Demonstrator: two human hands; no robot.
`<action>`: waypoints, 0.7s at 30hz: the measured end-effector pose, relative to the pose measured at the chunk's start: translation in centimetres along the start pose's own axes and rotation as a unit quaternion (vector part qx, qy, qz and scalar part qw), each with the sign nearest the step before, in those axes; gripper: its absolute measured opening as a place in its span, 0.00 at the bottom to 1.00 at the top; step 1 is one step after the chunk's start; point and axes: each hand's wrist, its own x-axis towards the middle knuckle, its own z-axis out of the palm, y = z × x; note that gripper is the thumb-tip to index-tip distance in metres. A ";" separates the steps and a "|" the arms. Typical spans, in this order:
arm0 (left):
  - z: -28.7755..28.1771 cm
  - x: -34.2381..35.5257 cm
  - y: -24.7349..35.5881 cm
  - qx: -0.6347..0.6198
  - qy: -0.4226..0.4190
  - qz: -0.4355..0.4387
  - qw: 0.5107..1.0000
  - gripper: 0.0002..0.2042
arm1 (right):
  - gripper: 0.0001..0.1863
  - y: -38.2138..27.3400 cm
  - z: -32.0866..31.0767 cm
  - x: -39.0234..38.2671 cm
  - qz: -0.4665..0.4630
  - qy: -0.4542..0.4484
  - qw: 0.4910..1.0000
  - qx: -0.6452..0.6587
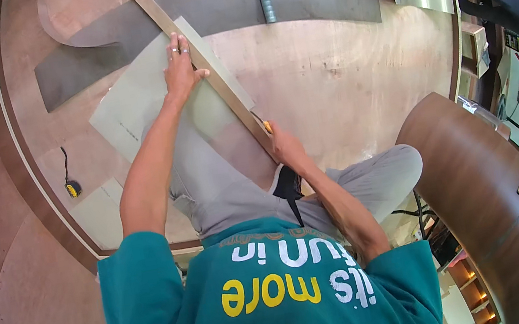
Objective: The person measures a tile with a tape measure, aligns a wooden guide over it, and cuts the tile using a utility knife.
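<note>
Nearest me, my right hand [284, 146] is closed around a small yellow-handled cutter [266, 127] at the near end of the long wooden straightedge [202, 59], so I judge the cut barely begun, with most of the line left. Farther out, my left hand [180, 66] presses flat, fingers spread, pinning the straightedge onto the pale green laminate sheet [140, 93] on the plywood floor [341, 74].

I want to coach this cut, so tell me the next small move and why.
Probably draw the right hand with its yellow-handled cutter a little further along the long wooden straightedge. The left hand presses that strip flat on the pale green laminate sheet, and the cutter sits at the strip's near end, against its edge.
</note>
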 end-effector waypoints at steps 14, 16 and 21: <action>-0.8 -0.1 1.4 0.018 -0.039 -0.041 0.998 0.55 | 0.20 -13.5 -7.5 17.4 -0.112 0.097 0.987 0.063; -0.1 -0.1 0.4 0.017 -0.019 -0.025 0.999 0.55 | 0.21 -14.6 -6.9 19.7 -0.114 0.107 0.986 0.055; -0.8 -0.1 1.3 0.021 -0.045 -0.036 0.998 0.54 | 0.22 -15.6 -7.3 22.5 -0.076 0.077 0.993 0.052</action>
